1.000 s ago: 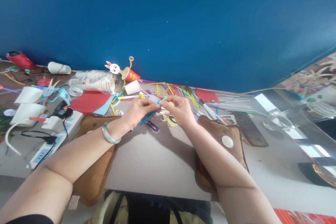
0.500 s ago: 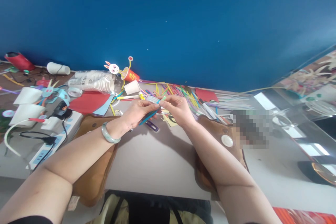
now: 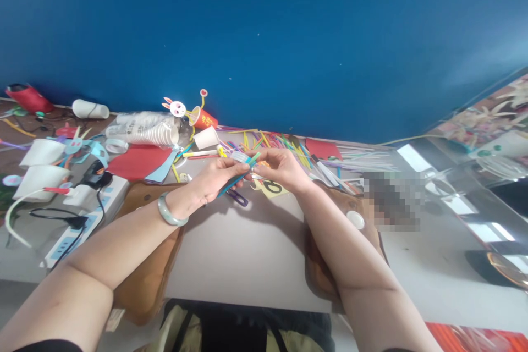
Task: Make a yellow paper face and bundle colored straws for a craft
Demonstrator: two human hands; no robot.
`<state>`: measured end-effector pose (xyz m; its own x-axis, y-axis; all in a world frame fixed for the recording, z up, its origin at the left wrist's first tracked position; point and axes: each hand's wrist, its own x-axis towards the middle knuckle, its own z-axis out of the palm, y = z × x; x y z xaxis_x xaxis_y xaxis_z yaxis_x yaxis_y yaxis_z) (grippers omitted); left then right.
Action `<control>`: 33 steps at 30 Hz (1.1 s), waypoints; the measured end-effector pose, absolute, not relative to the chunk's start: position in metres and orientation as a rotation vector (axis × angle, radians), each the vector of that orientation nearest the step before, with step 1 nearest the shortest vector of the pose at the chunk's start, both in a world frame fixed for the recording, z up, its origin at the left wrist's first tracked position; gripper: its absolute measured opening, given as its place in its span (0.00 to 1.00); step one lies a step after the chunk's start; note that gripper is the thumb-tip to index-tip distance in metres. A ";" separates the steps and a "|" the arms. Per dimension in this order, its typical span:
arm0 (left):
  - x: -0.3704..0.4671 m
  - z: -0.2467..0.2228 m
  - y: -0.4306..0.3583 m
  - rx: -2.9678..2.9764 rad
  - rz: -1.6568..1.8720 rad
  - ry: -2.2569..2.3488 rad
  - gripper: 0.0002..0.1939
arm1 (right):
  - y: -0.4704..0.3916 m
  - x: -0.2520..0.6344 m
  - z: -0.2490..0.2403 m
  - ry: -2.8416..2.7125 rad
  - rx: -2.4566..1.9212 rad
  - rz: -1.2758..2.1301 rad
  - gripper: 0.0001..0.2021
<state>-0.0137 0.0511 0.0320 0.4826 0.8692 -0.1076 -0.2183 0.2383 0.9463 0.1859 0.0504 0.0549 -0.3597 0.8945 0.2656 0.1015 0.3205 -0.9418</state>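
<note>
My left hand, with a pale bracelet at the wrist, pinches thin blue and green strips over the table's middle. Facing it, my right hand has its fingers bent close to the strips' upper end; its fingertips are partly hidden, and I cannot make out what they grip. A purple tool handle lies just below the hands. Beside my right hand is a pale yellow piece with a dark ring shape. Many coloured sticks are spread behind the hands.
At the left are stacked white cups, red paper and a power strip. An orange cup with a rabbit face lies by the blue wall. Brown cushions lie under both forearms. Clear plastic items stand at the right.
My right hand's fingers have spread slightly away from the strips' upper end. More green shows between the hands, and more of the pale yellow piece is visible. The view has shifted slightly.
</note>
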 end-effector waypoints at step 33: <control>-0.012 0.033 0.049 1.064 0.642 0.721 0.21 | 0.050 0.182 0.052 -1.747 -1.173 0.855 0.10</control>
<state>-0.0119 0.0491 0.0331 0.6089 0.7648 -0.2105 -0.1211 0.3519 0.9282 0.1815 0.0499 0.0525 -0.2059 0.9411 0.2682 0.3654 0.3281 -0.8711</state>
